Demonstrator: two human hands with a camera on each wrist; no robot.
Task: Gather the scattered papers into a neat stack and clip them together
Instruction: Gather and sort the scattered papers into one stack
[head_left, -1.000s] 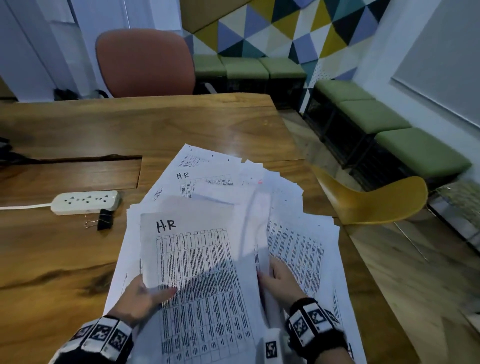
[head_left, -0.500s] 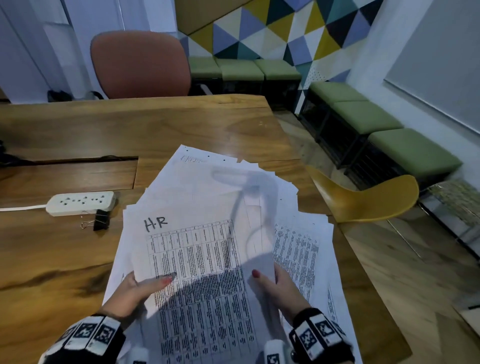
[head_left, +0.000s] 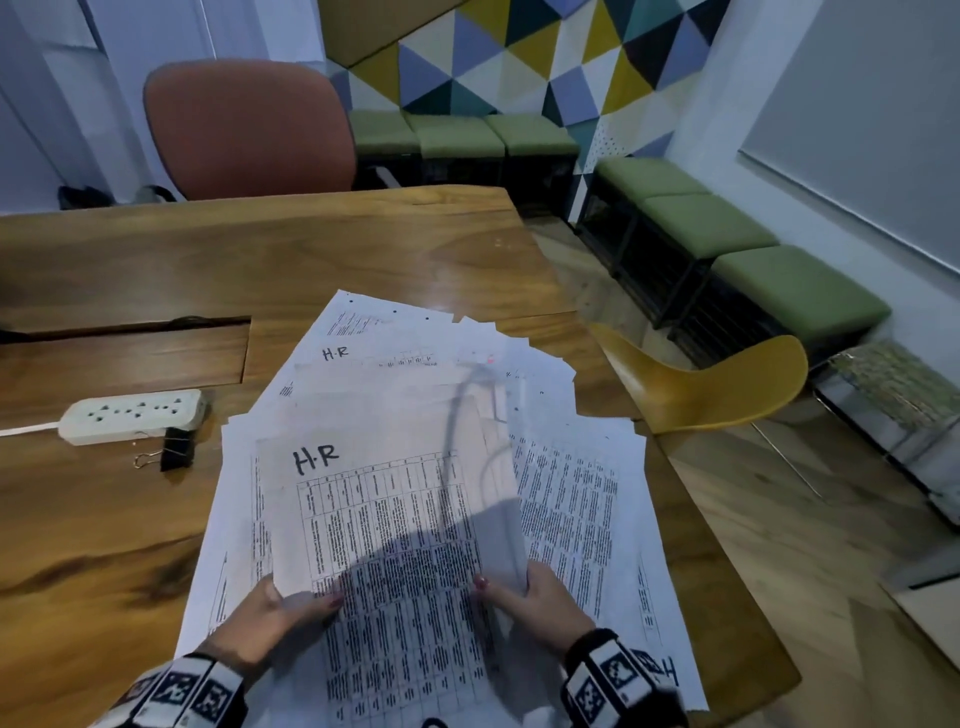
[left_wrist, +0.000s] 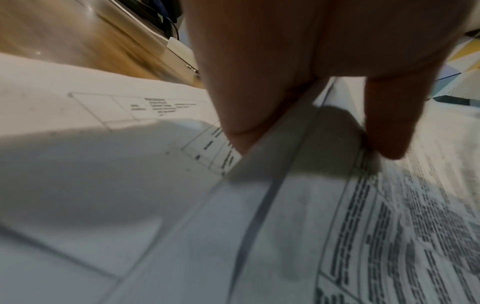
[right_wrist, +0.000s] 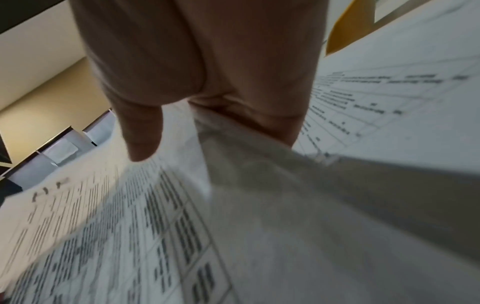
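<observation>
Several printed sheets marked "HR" lie fanned over the wooden table (head_left: 104, 519). A small bundle of papers (head_left: 384, 499) is lifted above the loose papers (head_left: 576, 493). My left hand (head_left: 280, 613) pinches the bundle's lower left edge, thumb on top; in the left wrist view the left hand (left_wrist: 298, 131) has the papers (left_wrist: 285, 205) between thumb and fingers. My right hand (head_left: 524, 592) pinches the lower right edge; in the right wrist view the right hand (right_wrist: 207, 127) holds the papers (right_wrist: 155, 226). A black binder clip (head_left: 174, 451) lies on the table to the left.
A white power strip (head_left: 132, 415) lies just behind the clip. A recessed cable hatch (head_left: 124, 353) sits at the left. A yellow chair (head_left: 701, 384) stands at the table's right edge and an orange chair (head_left: 244, 130) at the far side.
Both hands have gathered more sheets under the top HR page and lifted the bundle slightly towards me. The grips moved to the bundle's lower corners.
</observation>
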